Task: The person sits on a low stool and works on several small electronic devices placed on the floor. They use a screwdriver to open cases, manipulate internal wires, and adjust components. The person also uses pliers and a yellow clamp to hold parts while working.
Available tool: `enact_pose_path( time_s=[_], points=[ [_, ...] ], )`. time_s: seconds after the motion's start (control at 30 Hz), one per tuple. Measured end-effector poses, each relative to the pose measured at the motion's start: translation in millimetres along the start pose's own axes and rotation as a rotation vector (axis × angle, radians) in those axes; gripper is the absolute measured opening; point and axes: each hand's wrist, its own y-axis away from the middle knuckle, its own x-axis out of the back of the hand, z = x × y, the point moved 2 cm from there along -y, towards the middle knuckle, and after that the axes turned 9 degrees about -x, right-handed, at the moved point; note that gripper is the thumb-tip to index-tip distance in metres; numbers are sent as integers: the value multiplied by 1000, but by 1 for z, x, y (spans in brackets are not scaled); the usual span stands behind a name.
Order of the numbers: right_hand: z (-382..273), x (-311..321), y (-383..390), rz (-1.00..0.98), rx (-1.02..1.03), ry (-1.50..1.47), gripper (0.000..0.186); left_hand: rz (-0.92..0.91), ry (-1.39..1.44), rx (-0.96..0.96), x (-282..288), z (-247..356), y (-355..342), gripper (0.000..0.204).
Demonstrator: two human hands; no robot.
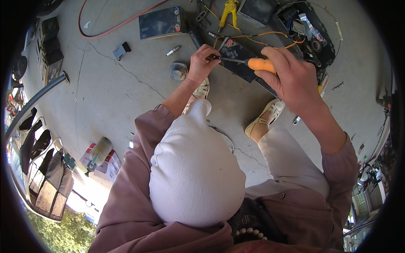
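My right hand (pixel 293 80) is closed around the orange handle of a screwdriver (pixel 260 65), its shaft pointing left. At the shaft's tip, the thumb and fingers of my left hand (pixel 201 65) pinch a small dark piece, mostly hidden by the fingers. Whether the tip touches that piece, I cannot tell. Below and behind the shaft lies a dark battery (pixel 237 51) with a red terminal. Orange and yellow wires (pixel 274 33) run over the floor beside it, just beyond my hands.
Another black battery (pixel 161 24) lies further off, near a red hose (pixel 116 29). A yellow air gun (pixel 228 14) and a black plastic shell (pixel 329 46) holding tools and parts are at the far side. Near my left foot stand a round metal container (pixel 178 71) and a spark plug (pixel 173 51).
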Motion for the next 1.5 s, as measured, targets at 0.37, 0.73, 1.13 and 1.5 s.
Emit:
enact_pose_path(
  time_s=[0.37,0.73,1.13,1.5],
  points=[
    [-4,5,-2,-7,69,-47,49,-19,-11,-15,1,-1,1,25],
    [-3,10,-7,18,68,-69,41,-17,3,5,1,-1,0,24],
    [-2,8,-2,-9,-42,-127,36,8,24,11,-1,-1,0,24],
    [23,31,1,-42,-227,-334,20,2,10,1,0,-2,0,24]
  ],
)
